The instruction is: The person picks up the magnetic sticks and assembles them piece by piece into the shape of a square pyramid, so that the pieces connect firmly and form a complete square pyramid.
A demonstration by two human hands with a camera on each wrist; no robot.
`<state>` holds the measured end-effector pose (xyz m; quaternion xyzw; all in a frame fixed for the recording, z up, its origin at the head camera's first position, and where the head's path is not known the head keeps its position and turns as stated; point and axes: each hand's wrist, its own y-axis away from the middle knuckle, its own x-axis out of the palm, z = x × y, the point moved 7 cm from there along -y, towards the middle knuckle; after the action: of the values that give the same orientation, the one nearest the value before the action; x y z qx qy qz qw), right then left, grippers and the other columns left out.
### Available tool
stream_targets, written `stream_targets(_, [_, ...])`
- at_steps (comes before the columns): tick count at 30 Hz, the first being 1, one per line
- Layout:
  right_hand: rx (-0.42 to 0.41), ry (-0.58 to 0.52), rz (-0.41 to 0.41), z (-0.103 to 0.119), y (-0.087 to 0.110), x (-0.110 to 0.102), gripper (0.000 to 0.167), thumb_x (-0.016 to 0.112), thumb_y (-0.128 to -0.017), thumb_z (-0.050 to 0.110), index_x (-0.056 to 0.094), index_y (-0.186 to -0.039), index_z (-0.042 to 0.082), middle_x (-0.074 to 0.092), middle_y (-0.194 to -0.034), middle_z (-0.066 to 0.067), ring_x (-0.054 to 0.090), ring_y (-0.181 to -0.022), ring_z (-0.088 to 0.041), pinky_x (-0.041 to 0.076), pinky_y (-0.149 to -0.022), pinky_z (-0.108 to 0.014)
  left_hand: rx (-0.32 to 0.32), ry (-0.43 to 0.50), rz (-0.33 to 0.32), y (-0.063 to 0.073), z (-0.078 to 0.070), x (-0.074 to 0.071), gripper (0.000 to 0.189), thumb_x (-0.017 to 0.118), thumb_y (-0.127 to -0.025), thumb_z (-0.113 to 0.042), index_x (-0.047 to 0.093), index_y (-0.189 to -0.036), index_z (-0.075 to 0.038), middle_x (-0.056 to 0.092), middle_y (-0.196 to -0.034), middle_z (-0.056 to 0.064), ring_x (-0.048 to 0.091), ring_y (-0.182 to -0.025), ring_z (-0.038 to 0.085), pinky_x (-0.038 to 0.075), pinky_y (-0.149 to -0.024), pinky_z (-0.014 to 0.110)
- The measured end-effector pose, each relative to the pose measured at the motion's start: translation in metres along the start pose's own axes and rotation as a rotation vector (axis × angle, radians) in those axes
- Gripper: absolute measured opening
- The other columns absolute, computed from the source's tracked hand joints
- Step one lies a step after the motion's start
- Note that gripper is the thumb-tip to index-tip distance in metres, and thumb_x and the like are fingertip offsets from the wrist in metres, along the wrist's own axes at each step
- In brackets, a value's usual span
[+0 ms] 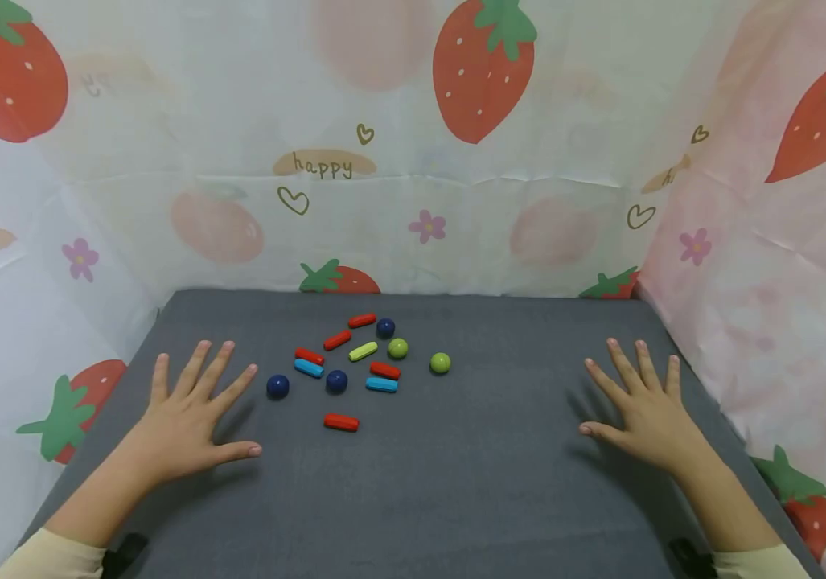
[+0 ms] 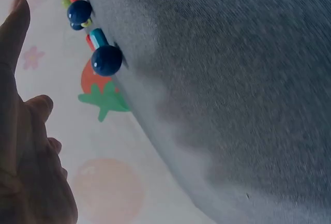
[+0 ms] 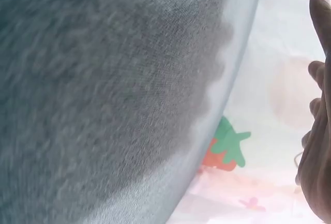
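Observation:
My left hand [image 1: 184, 422] is held with fingers spread over the left part of the grey table, holding nothing. Nearest to it is a dark blue ball [image 1: 278, 387], just right of its fingertips; the same ball [image 2: 106, 60] shows in the left wrist view. Farther right lie two more blue balls, two green balls [image 1: 398, 348], several red sticks [image 1: 341, 422], two light blue sticks [image 1: 381, 385] and a yellow-green stick [image 1: 363, 351]. Over the table's right side my right hand [image 1: 647, 414] also has its fingers spread, with nothing in it and its shadow beneath.
The grey cloth-covered table [image 1: 470, 482] ends at a back edge against a hanging curtain [image 1: 398, 104] printed with strawberries. Similar curtains stand along the left and right sides. A pale sleeve [image 1: 54, 555] covers the left forearm, with a dark band [image 1: 123, 555] at that wrist.

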<state>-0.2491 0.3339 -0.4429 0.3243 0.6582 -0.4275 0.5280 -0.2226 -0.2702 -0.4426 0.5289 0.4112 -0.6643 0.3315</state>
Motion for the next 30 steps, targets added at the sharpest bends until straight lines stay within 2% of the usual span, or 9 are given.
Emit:
stream_targets(10, [0.008, -0.055, -0.014, 0.005, -0.007, 0.002, 0.100, 0.068, -0.086, 0.070, 0.024, -0.165, 0.028, 0.004, -0.172, -0.014, -0.016, -0.156, -0.040, -0.015, -0.113, -0.074, -0.002, 0.082, 0.044, -0.012, -0.013, 0.003, 0.109, 0.055, -0.083, -0.085, 0.023, -0.165, -0.021, -0.008, -0.173, 0.012, -0.017, -0.157, 0.036, -0.022, -0.114, 0.067])
stream_targets(14, [0.012, -0.094, -0.012, 0.009, -0.011, 0.003, 0.099, 0.069, -0.087, 0.067, 0.025, -0.165, 0.026, 0.002, -0.173, -0.014, -0.015, -0.156, -0.040, -0.014, -0.114, -0.073, 0.006, 0.110, 0.037, -0.015, -0.018, 0.008, 0.109, 0.057, -0.082, -0.084, 0.022, -0.165, -0.022, -0.007, -0.173, 0.012, -0.013, -0.158, 0.038, -0.020, -0.115, 0.068])
stream_targets(18, [0.013, -0.127, -0.017, 0.012, -0.015, 0.003, 0.098, 0.069, -0.087, 0.065, 0.024, -0.165, 0.026, 0.000, -0.173, -0.012, -0.013, -0.156, -0.041, -0.014, -0.114, -0.073, 0.035, 0.158, 0.014, -0.020, -0.025, 0.009, 0.108, 0.060, -0.083, -0.082, 0.024, -0.165, -0.021, -0.003, -0.173, 0.011, -0.009, -0.158, 0.038, -0.017, -0.116, 0.068])
stream_targets(23, [0.016, -0.174, -0.033, 0.014, -0.018, 0.003, 0.097, 0.073, -0.087, 0.062, 0.028, -0.164, 0.024, 0.008, -0.172, -0.015, -0.006, -0.157, -0.044, -0.010, -0.116, -0.073, 0.091, 0.227, 0.017, -0.027, -0.035, 0.011, 0.106, 0.066, -0.083, -0.076, 0.025, -0.164, -0.020, 0.001, -0.173, 0.010, 0.001, -0.158, 0.041, -0.012, -0.119, 0.066])
stream_targets(30, [0.012, -0.246, -0.026, 0.018, -0.024, 0.004, 0.096, 0.075, -0.087, 0.057, 0.029, -0.163, 0.022, 0.015, -0.171, -0.017, -0.002, -0.157, -0.044, -0.009, -0.118, -0.071, 0.130, 0.315, 0.044, -0.037, -0.049, 0.014, 0.105, 0.072, -0.082, -0.070, 0.028, -0.164, -0.020, 0.014, -0.171, 0.014, 0.007, -0.157, 0.042, 0.006, -0.120, 0.067])
